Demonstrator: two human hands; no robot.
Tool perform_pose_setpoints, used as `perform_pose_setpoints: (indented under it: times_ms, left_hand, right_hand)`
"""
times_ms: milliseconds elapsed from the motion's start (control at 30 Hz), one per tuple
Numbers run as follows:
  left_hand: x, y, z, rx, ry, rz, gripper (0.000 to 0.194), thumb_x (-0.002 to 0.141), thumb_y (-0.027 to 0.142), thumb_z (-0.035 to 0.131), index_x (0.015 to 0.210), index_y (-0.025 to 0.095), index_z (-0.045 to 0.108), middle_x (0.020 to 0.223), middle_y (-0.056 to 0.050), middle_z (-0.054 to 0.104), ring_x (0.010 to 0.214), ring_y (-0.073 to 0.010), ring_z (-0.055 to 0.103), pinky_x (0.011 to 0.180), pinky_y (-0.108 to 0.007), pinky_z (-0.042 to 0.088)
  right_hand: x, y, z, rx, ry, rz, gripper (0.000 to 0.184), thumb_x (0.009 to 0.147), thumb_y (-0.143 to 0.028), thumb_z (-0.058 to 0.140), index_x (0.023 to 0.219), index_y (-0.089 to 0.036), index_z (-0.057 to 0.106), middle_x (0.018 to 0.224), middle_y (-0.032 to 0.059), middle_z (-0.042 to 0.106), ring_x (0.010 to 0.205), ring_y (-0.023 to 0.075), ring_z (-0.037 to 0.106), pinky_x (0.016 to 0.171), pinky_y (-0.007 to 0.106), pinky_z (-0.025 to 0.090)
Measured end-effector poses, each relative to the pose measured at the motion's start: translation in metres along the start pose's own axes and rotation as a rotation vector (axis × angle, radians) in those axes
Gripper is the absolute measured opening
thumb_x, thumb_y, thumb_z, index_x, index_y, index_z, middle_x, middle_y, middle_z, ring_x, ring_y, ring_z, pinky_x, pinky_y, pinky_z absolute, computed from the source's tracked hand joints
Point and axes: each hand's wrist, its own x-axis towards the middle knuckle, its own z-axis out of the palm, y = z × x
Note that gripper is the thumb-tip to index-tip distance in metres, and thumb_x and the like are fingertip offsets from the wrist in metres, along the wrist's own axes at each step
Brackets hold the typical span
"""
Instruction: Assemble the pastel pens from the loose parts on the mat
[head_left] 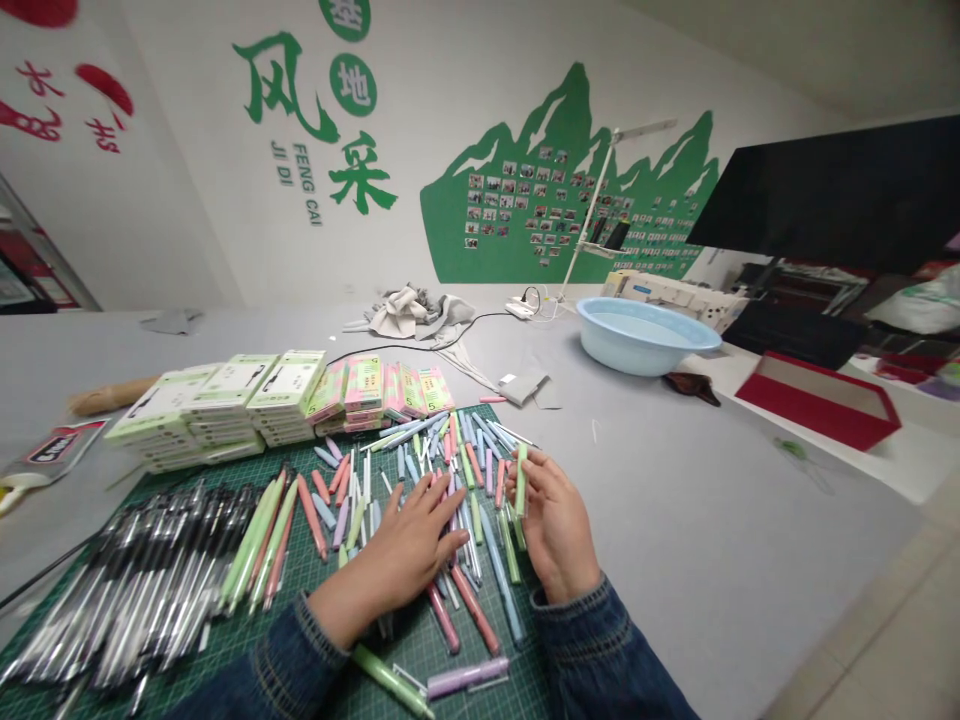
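Observation:
My left hand (405,545) lies palm down over the loose pen parts, with its fingers spread. It touches the pile, but what is under the palm is hidden. Between thumb and fingers my right hand (561,525) pinches a light green pen cap (521,482), held upright at the right side of the pile. Pink, blue, green and purple pen parts and thin white refills are scattered around both hands on the green cutting mat (300,640). Nearer me lie a purple pen (469,677) and a green pen (391,682).
Clear-barrelled black pens (142,580) cover the mat's left side, beside several green and pink pens (262,540). White-green boxes (225,395) and pink boxes (365,385) stand behind. Further back are cloth scraps (412,312), a blue basin (645,340) and a red box (817,400).

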Motion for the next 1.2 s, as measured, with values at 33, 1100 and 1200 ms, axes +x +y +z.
perform_pose_setpoints:
  times_ms: [33, 1100, 1200]
  left_hand:
    - [0.002, -0.001, -0.004, -0.008, -0.012, 0.006, 0.058, 0.093, 0.057, 0.021, 0.146, 0.034, 0.029, 0.156, -0.003, 0.024, 0.143, -0.0266, 0.017, 0.111, -0.057, 0.015]
    - [0.007, 0.014, 0.034, 0.147, 0.262, -0.212, 0.061, 0.091, 0.054, 0.032, 0.144, 0.024, 0.036, 0.157, -0.012, 0.018, 0.14, -0.0358, 0.024, 0.106, -0.064, 0.022]
    - [0.005, 0.019, 0.034, 0.152, 0.257, -0.224, 0.061, 0.091, 0.054, 0.034, 0.144, 0.024, 0.036, 0.157, -0.013, 0.02, 0.14, -0.0365, 0.024, 0.105, -0.065, 0.022]
  right_hand:
    - [0.0, 0.0, 0.0, -0.002, 0.0, 0.0, 0.018, 0.066, -0.019, 0.073, 0.083, -0.017, 0.066, 0.067, -0.0016, 0.062, 0.055, 0.0099, 0.054, 0.051, 0.019, 0.045]
    - [-0.004, 0.01, 0.004, -0.076, -0.033, 0.079, 0.02, 0.068, -0.021, 0.075, 0.085, -0.018, 0.066, 0.077, -0.0009, 0.065, 0.063, 0.0116, 0.056, 0.057, 0.021, 0.048]
    - [-0.004, 0.011, 0.005, -0.075, -0.022, 0.091, 0.021, 0.066, -0.022, 0.076, 0.085, -0.018, 0.067, 0.078, -0.0012, 0.065, 0.064, 0.0113, 0.057, 0.058, 0.021, 0.048]
